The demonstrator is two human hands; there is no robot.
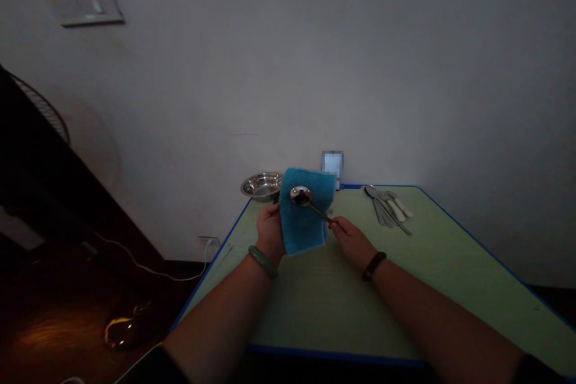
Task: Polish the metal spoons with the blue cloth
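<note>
A blue cloth point(306, 228) with a pale edge hangs over my left hand point(270, 231), which grips it from behind at its left side; most of those fingers are hidden. In front of the cloth is a shiny metal spoon point(300, 195), its bowl against or just before the fabric. My right hand point(348, 240) pinches the end of the spoon's handle, which slants down to the right. Both hands are raised above the pale green table point(333, 306).
A round metal bowl point(262, 186) stands at the table's far left corner. Several pieces of cutlery point(387, 207) lie at the back right. A blurred phone-like screen point(333, 168) leans near the wall point(405, 72). On the left are a dark fan point(40, 102) and a white cable point(148, 270).
</note>
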